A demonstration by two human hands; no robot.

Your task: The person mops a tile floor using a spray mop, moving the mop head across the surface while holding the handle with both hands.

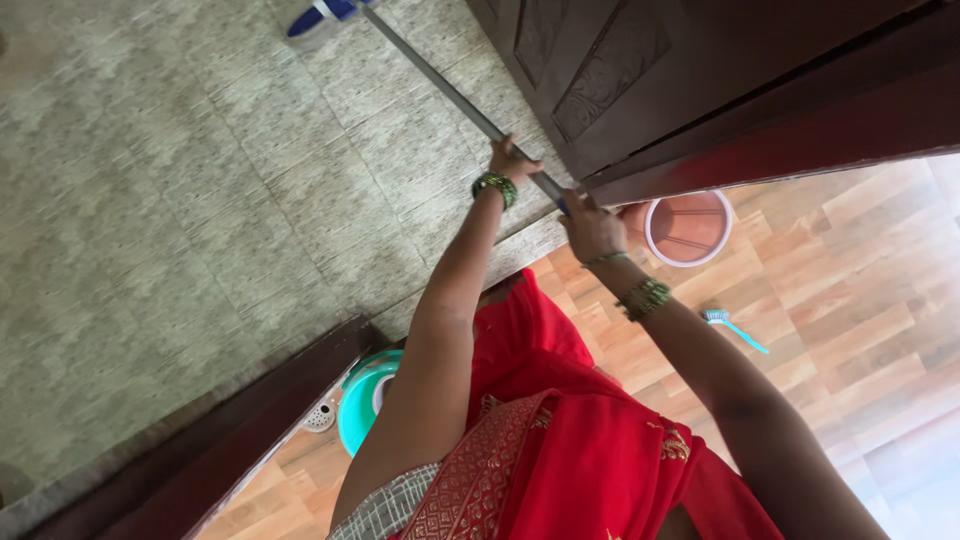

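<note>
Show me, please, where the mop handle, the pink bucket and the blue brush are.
mop handle [440, 85]: head view, middle of the grey pole.
pink bucket [690, 228]: head view, its inside wall.
blue brush [733, 328]: head view, its handle.

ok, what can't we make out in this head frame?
- Mop head: cut off by the top edge.
- Turquoise bucket: mostly behind the left arm and door frame.
- Pink bucket: its top is hidden by the dark door.
- Right hand hides the mop handle end.
</note>
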